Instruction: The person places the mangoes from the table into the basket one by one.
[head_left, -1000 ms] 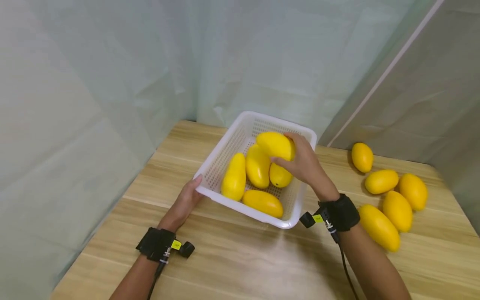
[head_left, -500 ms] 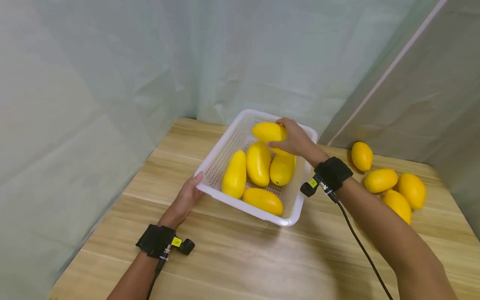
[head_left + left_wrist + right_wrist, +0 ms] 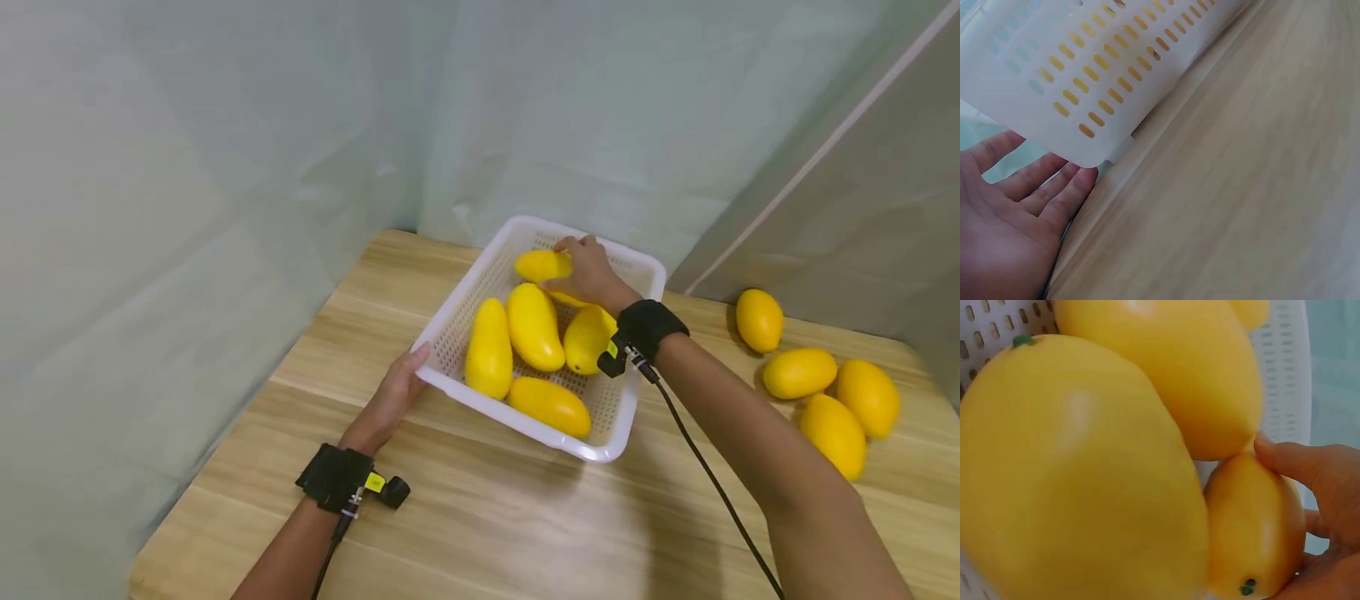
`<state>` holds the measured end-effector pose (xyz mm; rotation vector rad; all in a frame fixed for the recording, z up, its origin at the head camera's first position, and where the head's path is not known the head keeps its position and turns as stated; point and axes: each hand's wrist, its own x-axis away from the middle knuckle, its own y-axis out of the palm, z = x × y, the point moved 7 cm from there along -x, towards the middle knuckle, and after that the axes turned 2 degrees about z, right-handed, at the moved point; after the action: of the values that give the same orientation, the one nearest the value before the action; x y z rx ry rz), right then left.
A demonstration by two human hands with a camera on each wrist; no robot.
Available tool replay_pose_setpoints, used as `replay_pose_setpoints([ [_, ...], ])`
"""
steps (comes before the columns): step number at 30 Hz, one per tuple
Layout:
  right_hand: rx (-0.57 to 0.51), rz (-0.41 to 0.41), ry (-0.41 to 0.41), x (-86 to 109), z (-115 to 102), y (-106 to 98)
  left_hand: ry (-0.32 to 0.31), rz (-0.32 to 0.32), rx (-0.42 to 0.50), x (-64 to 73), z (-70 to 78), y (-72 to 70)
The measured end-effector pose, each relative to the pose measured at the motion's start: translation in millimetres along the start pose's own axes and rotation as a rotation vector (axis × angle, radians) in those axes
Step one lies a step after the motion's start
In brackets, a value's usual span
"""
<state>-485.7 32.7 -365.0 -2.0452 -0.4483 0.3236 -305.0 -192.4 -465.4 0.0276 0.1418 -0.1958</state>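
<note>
A white perforated plastic basket (image 3: 457, 387) stands on the wooden table with several yellow mangoes inside. My left hand (image 3: 397, 392) holds its near left corner, the thumb on the rim; in the left wrist view the fingers (image 3: 1063, 200) touch the outer corner low down. Inside the basket's far part, my right hand (image 3: 592, 271) grips a mango (image 3: 1257, 525), thumb on one side and fingers on the other. Nearest to it lie a middle mango (image 3: 534, 329) and a right mango (image 3: 590, 337). A long mango (image 3: 489, 350) lies on the left, another mango (image 3: 551, 407) along the near wall.
On the table's right side lie several loose mangoes (image 3: 800, 372), partly beside my right forearm. A pale curtain (image 3: 300, 125) hangs behind and left of the wooden table (image 3: 480, 517). A cable (image 3: 697, 454) trails from the right wrist strap.
My right hand has carried its mango farther back and lower into the basket. The left hand stays at the corner. The head view has shifted slightly, so everything appears farther right.
</note>
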Motion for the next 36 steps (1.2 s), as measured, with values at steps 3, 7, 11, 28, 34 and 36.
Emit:
replay_pose_setpoints([
  [3, 0.013, 0.018, -0.011, 1.3, 1.2, 2.2, -0.007, -0.001, 0.012, 3.5, 9.9, 3.5],
  [7, 0.04, -0.005, -0.022, 1.3, -4.6, 6.8, -0.015, 0.006, 0.022, 5.0, 5.7, -2.5],
  [11, -0.027, -0.028, -0.021, -0.1, -14.2, 13.5, -0.027, 0.028, 0.021, 8.7, 3.4, -10.6],
  [28, -0.094, -0.105, 0.158, 12.7, -10.8, 36.4, -0.009, 0.021, 0.003, 5.8, 9.3, -8.4],
  [34, -0.128, -0.101, 0.134, 24.3, -10.1, 25.8, -0.023, 0.004, 0.027, 2.2, 12.9, -9.0],
  [36, -0.145, -0.102, 0.118, 27.2, -13.6, 21.7, -0.026, -0.002, 0.01, 1.3, 12.0, -9.8],
])
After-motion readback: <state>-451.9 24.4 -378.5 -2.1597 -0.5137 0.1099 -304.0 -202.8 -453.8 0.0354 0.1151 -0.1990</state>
